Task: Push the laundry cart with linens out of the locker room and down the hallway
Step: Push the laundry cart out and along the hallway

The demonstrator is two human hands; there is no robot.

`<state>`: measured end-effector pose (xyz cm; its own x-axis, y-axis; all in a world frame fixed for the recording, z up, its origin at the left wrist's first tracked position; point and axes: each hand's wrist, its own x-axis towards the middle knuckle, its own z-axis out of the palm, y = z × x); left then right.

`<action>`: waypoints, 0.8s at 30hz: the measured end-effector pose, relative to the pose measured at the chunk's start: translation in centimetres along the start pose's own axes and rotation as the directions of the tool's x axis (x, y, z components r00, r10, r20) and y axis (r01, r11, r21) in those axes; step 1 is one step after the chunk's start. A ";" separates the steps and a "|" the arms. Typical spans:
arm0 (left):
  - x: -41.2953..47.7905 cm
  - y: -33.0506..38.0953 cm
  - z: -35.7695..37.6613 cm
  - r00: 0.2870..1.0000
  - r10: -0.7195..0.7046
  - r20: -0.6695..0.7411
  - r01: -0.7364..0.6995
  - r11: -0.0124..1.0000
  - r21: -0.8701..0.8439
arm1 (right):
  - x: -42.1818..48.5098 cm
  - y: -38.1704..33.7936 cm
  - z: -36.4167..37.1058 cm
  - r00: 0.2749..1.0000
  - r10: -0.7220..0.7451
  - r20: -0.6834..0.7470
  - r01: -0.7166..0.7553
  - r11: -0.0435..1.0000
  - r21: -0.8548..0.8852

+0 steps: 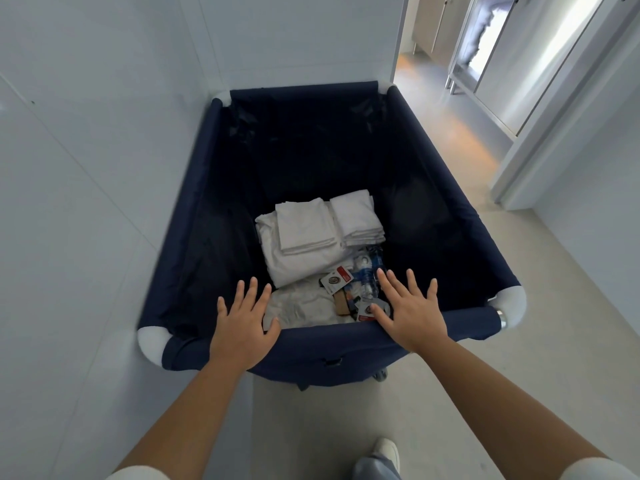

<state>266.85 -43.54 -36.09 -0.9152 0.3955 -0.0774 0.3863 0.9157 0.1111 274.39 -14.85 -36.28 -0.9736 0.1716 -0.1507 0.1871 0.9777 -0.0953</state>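
On the left a white wall point(86, 168) runs close beside the cart point(194, 209), whose left rim lies just off it. Our left hand point(242, 323) rests flat on the near rim, fingers spread and extended over the edge, gripping nothing. The cart is a deep navy fabric bin with white corner caps; its long axis runs away from us, the far end pointing ahead and slightly right, toward the doorway point(446, 109). It stands on the pale floor point(450, 393) directly in front of us, near rim against our palms.

Inside, at the bottom, folded white linens point(304, 237) sit in stacks left of centre, with a crumpled white cloth point(298, 306) nearer us. Just right of those lie water bottles point(369, 271) and small packets point(336, 278), partly hidden by our fingers.

Our right hand point(408, 313) also lies open on the near rim, fingers splayed, palm down, holding nothing. Farther right a white door frame point(540, 140) opens onto a brighter room. Below, one shoe point(386, 452) shows on the floor.
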 end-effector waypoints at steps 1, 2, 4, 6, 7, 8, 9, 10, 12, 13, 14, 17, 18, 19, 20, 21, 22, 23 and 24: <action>0.0 0.0 0.0 1.000 0.002 0.001 -0.002 1.000 0.009 | 0.0 0.0 0.0 1.000 -0.001 0.000 0.001 1.000 -0.001; 0.0 0.0 0.1 1.000 0.003 0.005 -0.003 1.000 0.017 | 0.0 0.0 0.0 1.000 -0.003 0.001 0.003 1.000 -0.007; 0.1 -0.1 0.3 1.000 -0.002 0.016 0.002 0.999 0.032 | -0.1 0.0 0.0 1.000 -0.010 0.003 0.010 1.000 -0.024; 0.1 0.0 0.2 1.000 -0.010 0.027 0.008 0.999 0.048 | -0.1 -0.1 -0.1 1.000 -0.017 0.006 0.017 0.999 -0.049; 0.1 0.1 0.1 0.999 -0.011 0.030 0.010 0.999 0.051 | -0.1 -0.2 -0.2 1.000 -0.025 0.008 0.026 0.998 -0.064; 0.0 0.2 -0.1 1.000 -0.012 0.026 0.011 0.999 0.043 | -0.1 -0.5 -0.3 0.999 -0.039 0.009 0.040 0.996 -0.076; -0.1 0.4 -0.4 1.000 -0.006 0.012 0.005 0.999 0.031 | -0.2 -0.9 -0.3 0.998 -0.057 0.010 0.057 0.995 -0.081; -0.3 0.6 -0.5 1.000 0.008 -0.011 -0.008 1.000 0.028 | -0.3 -1.5 -0.2 0.997 -0.074 0.010 0.074 0.994 -0.081; -0.6 0.7 -0.8 0.997 0.047 -0.057 -0.044 0.998 0.051 | -0.5 -3.1 0.1 0.995 -0.095 0.007 0.096 0.993 -0.075; -0.7 0.7 -0.8 0.995 0.061 -0.073 -0.057 0.996 0.063 | -0.6 -3.9 0.3 0.995 -0.099 0.005 0.099 0.993 -0.071; -0.7 0.7 -0.8 0.994 0.070 -0.080 -0.065 0.996 0.069 | -0.7 -4.6 0.4 0.995 -0.098 0.000 0.097 0.993 -0.067; -0.7 0.4 -0.4 0.996 0.065 -0.067 -0.060 0.996 0.070 | -0.6 -5.8 0.6 0.996 -0.088 -0.006 0.087 0.994 -0.059; -0.6 0.2 -0.1 0.997 0.055 -0.061 -0.051 0.996 0.067 | -0.5 -5.9 0.6 0.996 -0.085 -0.006 0.085 0.995 -0.059; -0.4 0.0 0.1 0.997 0.045 -0.057 -0.041 0.997 0.066 | -0.5 -5.9 0.6 0.997 -0.082 -0.009 0.081 0.995 -0.060; -0.3 0.0 0.2 0.998 0.039 -0.054 -0.035 0.997 0.067 | -0.4 -5.9 0.6 0.997 -0.078 -0.008 0.078 0.995 -0.064; -0.3 0.0 0.2 0.998 0.037 -0.055 -0.033 0.997 0.063 | -0.4 -5.9 0.6 0.997 -0.075 -0.005 0.074 0.995 -0.070; -0.4 0.0 0.2 0.997 0.036 -0.064 -0.033 0.998 0.053 | -0.5 -5.9 0.6 0.998 -0.069 -0.003 0.068 0.995 -0.073; -0.4 0.1 0.1 0.996 0.033 -0.077 -0.030 0.999 0.039 | -0.5 -6.0 0.6 0.998 -0.061 -0.006 0.060 0.996 -0.071; -0.4 0.1 0.0 0.996 0.027 -0.086 -0.024 0.999 0.026 | -0.5 -6.0 0.6 0.998 -0.054 -0.007 0.054 0.996 -0.068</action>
<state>267.27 -43.58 -36.06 -0.9111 0.4121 0.0111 0.4114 0.9073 0.0872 273.81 -20.87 -36.24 -0.9832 0.1190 -0.1383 0.1252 0.9915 -0.0364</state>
